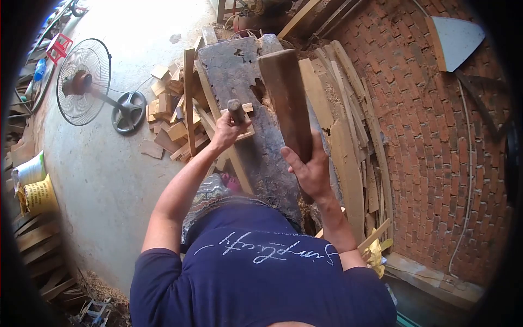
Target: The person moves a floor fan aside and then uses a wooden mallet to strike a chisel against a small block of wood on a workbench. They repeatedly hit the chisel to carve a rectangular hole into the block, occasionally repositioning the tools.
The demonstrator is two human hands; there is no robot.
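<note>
My right hand (311, 169) grips the lower end of a thick, dark wooden block (286, 98), raised above the workbench. Left of it, my left hand (229, 131) is closed round a short tool with a round, worn top (236, 110); its lower part is hidden by the fingers. Just below that hand, a light wooden piece (246, 132) lies at the left edge of the scarred grey workbench (223, 71). The block and the tool are apart.
Wood offcuts (177, 131) lie in a pile left of the bench, near a standing fan (83, 83). Long boards (348, 163) lean along the right side, beside a brick wall (436, 163). Yellow and white sacks (41, 195) stand at far left.
</note>
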